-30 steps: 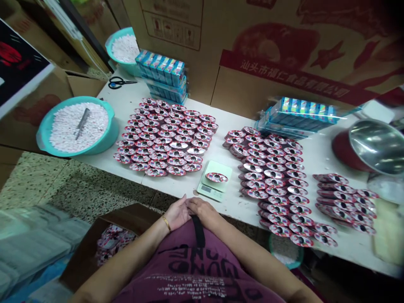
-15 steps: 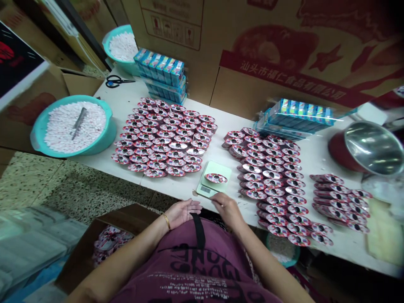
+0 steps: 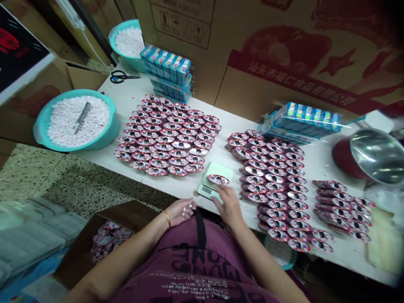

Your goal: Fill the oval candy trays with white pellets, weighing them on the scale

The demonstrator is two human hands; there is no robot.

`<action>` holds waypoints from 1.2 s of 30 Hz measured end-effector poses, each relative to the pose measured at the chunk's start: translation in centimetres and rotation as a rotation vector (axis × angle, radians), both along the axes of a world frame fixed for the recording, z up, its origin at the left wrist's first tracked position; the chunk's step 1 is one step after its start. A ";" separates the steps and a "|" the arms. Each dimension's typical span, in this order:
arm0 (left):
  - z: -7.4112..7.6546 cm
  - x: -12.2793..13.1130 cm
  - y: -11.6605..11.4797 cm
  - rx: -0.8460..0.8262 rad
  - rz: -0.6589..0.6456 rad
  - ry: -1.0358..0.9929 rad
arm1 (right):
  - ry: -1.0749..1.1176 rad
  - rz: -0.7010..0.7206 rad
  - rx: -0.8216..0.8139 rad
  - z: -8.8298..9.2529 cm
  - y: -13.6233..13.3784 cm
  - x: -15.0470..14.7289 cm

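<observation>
My left hand (image 3: 180, 211) is palm up at the table's front edge, its fingers curled around a few small white candies (image 3: 188, 209). On a pale green digital scale (image 3: 206, 193) rests one red-and-white foil pouch (image 3: 217, 179), its top spread to an oval. My right hand (image 3: 227, 203) reaches over the scale's front right corner with fingers apart, their tips close to the pouch; whether they touch it I cannot tell. Rows of similar pouches (image 3: 164, 139) stand left of the scale, and more pouches (image 3: 274, 187) stand to its right.
A teal basin (image 3: 109, 136) of white pieces with a metal scoop (image 3: 82, 118) is at the left; another basin (image 3: 135, 62) is behind. Scissors (image 3: 121, 77), blue packs (image 3: 167, 65), more packs (image 3: 304, 120) and a metal bowl (image 3: 377, 155) are on the table. A carton (image 3: 75, 252) stands below.
My right hand has moved forward from the scale's front edge toward the pouch, its fingers spreading. My left fingers have curled, and white candies now show in them. The view has shifted slightly.
</observation>
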State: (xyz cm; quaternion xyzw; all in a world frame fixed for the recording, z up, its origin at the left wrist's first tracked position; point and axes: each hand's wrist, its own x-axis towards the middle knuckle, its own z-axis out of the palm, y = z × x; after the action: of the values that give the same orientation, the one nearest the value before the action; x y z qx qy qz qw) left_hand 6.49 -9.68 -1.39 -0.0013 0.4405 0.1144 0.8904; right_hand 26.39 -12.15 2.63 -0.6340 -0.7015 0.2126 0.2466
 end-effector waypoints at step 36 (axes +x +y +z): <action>-1.4 -1.2 3.1 0.020 0.242 0.311 | -0.758 -0.185 -0.220 -2.7 -5.6 13.6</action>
State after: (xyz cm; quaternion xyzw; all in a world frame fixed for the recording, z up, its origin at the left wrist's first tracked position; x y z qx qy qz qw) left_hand 5.30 -6.54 -2.81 -0.0279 0.5682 0.2236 0.7915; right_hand 40.01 -17.72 -0.05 -0.7504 -0.6559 0.0145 -0.0807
